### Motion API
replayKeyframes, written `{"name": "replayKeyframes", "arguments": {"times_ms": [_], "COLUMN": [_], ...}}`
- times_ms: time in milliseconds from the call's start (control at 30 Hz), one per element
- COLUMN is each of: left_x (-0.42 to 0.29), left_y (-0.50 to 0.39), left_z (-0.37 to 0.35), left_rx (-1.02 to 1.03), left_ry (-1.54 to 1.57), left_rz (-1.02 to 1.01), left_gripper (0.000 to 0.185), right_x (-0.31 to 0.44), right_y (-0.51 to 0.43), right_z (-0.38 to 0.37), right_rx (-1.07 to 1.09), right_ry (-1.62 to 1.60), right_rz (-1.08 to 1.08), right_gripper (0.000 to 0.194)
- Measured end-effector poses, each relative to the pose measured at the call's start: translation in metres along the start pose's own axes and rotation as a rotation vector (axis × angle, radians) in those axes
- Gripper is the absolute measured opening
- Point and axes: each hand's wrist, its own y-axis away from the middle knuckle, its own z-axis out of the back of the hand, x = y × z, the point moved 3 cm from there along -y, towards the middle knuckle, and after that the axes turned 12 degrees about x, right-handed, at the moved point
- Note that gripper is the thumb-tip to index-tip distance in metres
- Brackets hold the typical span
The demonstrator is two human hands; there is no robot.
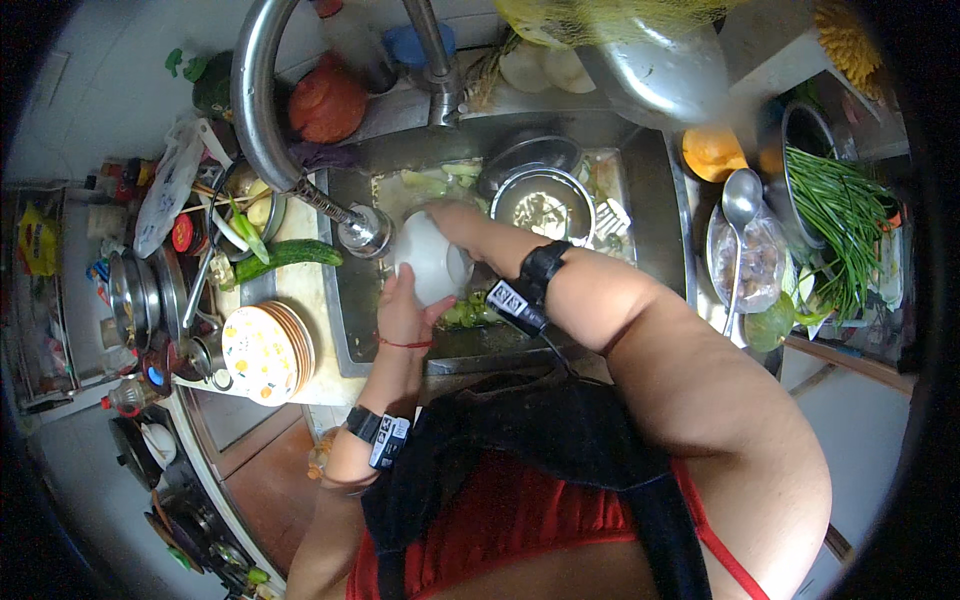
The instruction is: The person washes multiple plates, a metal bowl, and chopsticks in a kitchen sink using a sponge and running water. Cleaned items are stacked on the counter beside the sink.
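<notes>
A white bowl is tilted between my two hands over the left part of a steel sink, beside the faucet's spray head. My left hand grips its near side, with a red string at the wrist. On the bowl's far side, my right hand is closed on the rim and partly hidden by the bowl. Right of the hands, a steel bowl with water stands in the sink, in front of a dark oval bowl. Green vegetable scraps lie in the sink.
A stack of patterned plates and a green cucumber-like vegetable lie left of the sink. At right are a dish with a plastic bag, a ladle, cut pumpkin and long green stalks. The faucet neck arches above.
</notes>
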Motion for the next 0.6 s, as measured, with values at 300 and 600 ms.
{"name": "replayKeyframes", "arguments": {"times_ms": [300,600], "left_x": [0.007,0.013], "left_y": [-0.021,-0.037], "left_z": [0.015,0.004], "left_rx": [-0.02,0.183], "left_ry": [0.312,0.389], "left_rz": [-0.207,-0.019], "left_gripper": [0.041,0.04], "right_x": [-0.046,-0.013], "right_y": [0.001,0.037], "right_z": [-0.055,-0.066], "right_rx": [0.071,-0.709], "right_ry": [-1.058,0.343], "right_rz": [0.155,0.569], "right_gripper": [0.046,0.051]}}
